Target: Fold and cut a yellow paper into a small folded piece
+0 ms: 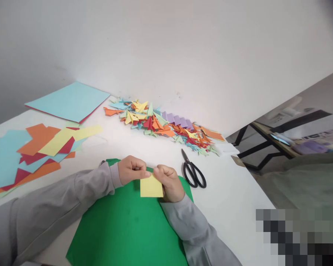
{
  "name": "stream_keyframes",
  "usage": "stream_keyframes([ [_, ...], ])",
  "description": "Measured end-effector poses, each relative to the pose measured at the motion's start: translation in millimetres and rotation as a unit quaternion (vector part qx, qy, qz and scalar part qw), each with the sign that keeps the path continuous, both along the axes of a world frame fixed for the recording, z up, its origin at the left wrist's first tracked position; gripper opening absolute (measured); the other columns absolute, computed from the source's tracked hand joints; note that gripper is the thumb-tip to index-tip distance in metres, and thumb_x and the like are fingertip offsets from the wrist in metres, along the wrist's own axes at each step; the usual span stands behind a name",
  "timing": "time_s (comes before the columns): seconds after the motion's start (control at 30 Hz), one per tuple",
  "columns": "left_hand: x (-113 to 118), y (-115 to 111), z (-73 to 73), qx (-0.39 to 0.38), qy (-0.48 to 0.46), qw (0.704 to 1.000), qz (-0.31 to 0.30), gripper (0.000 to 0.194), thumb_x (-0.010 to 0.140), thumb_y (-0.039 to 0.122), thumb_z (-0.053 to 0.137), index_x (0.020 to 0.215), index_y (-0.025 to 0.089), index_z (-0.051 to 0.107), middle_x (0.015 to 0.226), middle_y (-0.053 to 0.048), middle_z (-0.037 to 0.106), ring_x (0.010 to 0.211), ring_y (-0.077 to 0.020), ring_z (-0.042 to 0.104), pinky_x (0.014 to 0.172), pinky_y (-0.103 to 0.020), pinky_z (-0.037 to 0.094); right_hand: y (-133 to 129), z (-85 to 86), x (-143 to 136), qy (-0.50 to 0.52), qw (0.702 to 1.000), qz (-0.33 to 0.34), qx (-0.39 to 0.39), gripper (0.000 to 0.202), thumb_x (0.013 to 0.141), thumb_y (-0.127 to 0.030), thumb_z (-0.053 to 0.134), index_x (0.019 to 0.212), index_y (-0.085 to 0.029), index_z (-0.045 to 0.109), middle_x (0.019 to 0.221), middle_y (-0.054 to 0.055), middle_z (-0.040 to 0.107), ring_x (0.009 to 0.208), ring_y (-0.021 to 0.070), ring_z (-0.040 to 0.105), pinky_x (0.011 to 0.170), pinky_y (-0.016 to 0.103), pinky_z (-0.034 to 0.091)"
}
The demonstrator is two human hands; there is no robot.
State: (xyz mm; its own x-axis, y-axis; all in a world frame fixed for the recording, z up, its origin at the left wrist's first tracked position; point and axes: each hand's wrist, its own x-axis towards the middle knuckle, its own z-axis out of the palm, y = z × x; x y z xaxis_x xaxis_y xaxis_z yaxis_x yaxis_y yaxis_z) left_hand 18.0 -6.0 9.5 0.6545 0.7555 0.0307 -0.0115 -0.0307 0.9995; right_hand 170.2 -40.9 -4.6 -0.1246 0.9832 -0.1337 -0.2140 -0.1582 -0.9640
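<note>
A small square of yellow paper point(151, 187) is held up between my two hands over a large green sheet point(127, 229). My left hand point(132, 170) pinches its upper left corner between thumb and fingers. On the other side, my right hand point(170, 183) grips the upper right edge, thumb on top. Both hands are closed, and the fingers behind the paper are partly hidden. To the right of my right hand lies a pair of black-handled scissors point(193, 171), blades pointing away.
Coloured paper scraps point(41, 155) overlap on the left of the white table point(224, 207). A stack of large sheets point(72, 99), light blue on top, lies at the back left. Many small folded paper pieces point(152, 122) are heaped along the wall. A dark-framed table point(266, 144) stands beyond, right.
</note>
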Motion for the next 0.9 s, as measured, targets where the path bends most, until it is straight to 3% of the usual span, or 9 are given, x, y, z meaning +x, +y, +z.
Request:
stream_keyframes([
  [0.2,-1.3,2.4,0.7,-0.085,-0.035,0.996,0.014,0.035,0.065,0.039,0.059,0.046,0.015,0.043,0.029,0.008,0.035,0.029,-0.0028,0.027,0.035,-0.019,0.018,0.3,2.7,1.9,-0.002,0.999,-0.04,0.017,0.044,0.071,-0.049,0.057,0.045,-0.018,0.04,0.028,-0.007,0.036,0.027,0.0045,0.024,0.031,0.021,0.014],
  [0.43,-0.4,0.3,1.3,-0.031,0.01,0.999,0.009,0.03,0.067,0.033,0.057,0.048,0.014,0.045,0.03,0.007,0.038,0.028,-0.0025,0.028,0.034,-0.018,0.019,2.0,2.5,1.1,0.019,0.999,-0.031,0.001,0.034,0.064,-0.046,0.065,0.059,-0.017,0.048,0.043,-0.007,0.044,0.037,0.0052,0.034,0.037,0.019,0.023],
  [0.6,1.5,-2.8,-2.9,-0.042,-0.003,0.999,-0.003,0.021,0.065,0.032,0.057,0.061,0.012,0.053,0.045,0.003,0.05,0.039,-0.0061,0.042,0.041,-0.019,0.03,1.8,-1.0,2.3,-0.028,0.999,-0.008,0.02,0.034,0.068,-0.043,0.063,0.057,-0.017,0.045,0.042,-0.007,0.041,0.037,0.0045,0.03,0.038,0.019,0.021],
  [0.77,2.6,-3.7,-3.6,0.01,0.039,0.999,-0.007,0.022,0.069,0.03,0.052,0.057,0.011,0.052,0.04,0.007,0.033,0.039,-0.0035,0.026,0.04,-0.02,0.018,-2.3,2.1,-0.3,-0.118,0.991,0.019,0.061,0.036,0.072,-0.046,0.057,0.056,-0.018,0.042,0.042,-0.008,0.034,0.038,0.0047,0.025,0.038,0.02,0.018],
  [0.9,2.1,-2.7,-2.1,0.023,0.049,0.998,-0.012,0.026,0.068,0.027,0.05,0.047,0.014,0.042,0.041,0.007,0.027,0.042,-0.0041,0.023,0.042,-0.022,0.016,-4.3,4.5,-2.5,-0.19,0.976,0.038,0.102,0.037,0.075,-0.047,0.052,0.056,-0.018,0.04,0.045,-0.008,0.03,0.042,0.0059,0.025,0.039,0.02,0.019],
])
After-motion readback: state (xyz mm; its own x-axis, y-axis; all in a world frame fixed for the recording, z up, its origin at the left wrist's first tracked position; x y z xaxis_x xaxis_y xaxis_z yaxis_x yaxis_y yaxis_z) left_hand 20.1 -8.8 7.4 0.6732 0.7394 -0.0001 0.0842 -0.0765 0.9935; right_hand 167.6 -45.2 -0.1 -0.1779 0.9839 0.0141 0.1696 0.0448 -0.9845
